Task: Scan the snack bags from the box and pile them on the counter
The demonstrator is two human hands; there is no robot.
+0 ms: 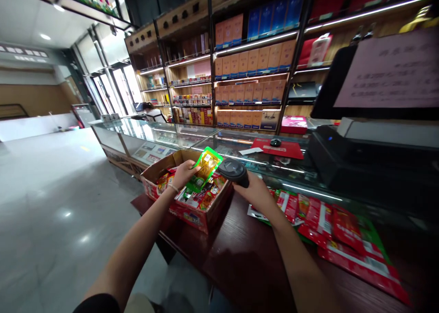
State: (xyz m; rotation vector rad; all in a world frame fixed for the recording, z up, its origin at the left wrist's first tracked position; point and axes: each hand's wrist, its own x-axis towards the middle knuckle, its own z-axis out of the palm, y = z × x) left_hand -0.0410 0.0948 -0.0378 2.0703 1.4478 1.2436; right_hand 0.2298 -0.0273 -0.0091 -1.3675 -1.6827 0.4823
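Note:
Pinched in my left hand [185, 175] is a green and yellow snack packet [207, 164], held upright with its barcode side facing me. It hangs above an open cardboard box [192, 217] filled with red and mixed-colour snack packets [206, 198]. My right hand [254, 190] is wrapped round a black handheld barcode scanner [233, 170]. The scanner's head points toward the green packet, close to its right edge but apart from it. Right of my right hand, several red snack packets [317, 217] lie in an overlapping spread on the dark red table [236, 253].
A glass display counter [164, 132] runs behind the box. On it are a red mat [288, 149] with a black mouse [275, 142]. A black monitor [329, 84] with a pink paper stands at right. Shelves of boxed goods [254, 61] line the back wall.

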